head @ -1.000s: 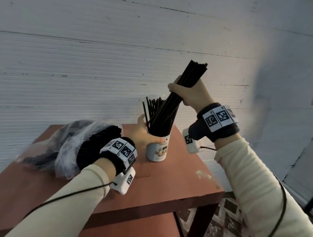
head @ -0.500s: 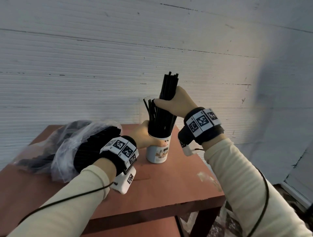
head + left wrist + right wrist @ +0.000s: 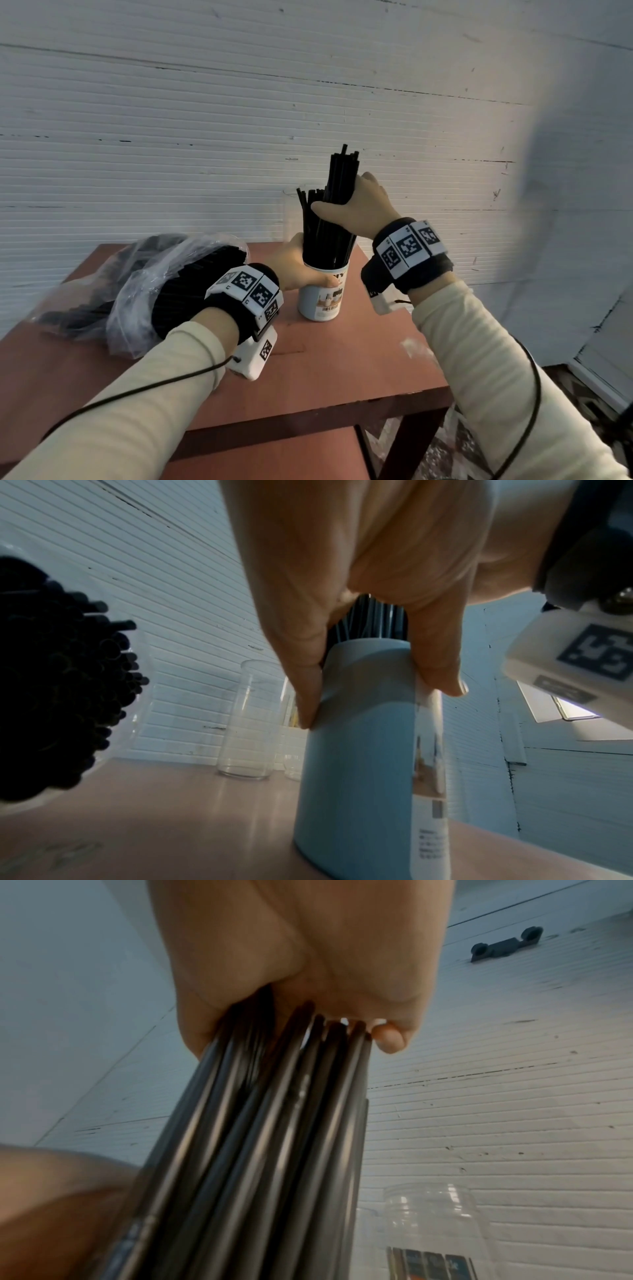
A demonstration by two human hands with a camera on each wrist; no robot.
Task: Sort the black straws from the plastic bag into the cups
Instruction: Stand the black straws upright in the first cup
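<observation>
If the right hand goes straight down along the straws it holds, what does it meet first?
Probably the rim of the pale blue labelled cup, which the left hand steadies; the right hand grips the bundle of black straws just above it.

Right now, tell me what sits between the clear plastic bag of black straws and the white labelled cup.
The left hand gripping the white labelled cup fills that stretch in the head view, its wrist overlapping the clear plastic bag.
</observation>
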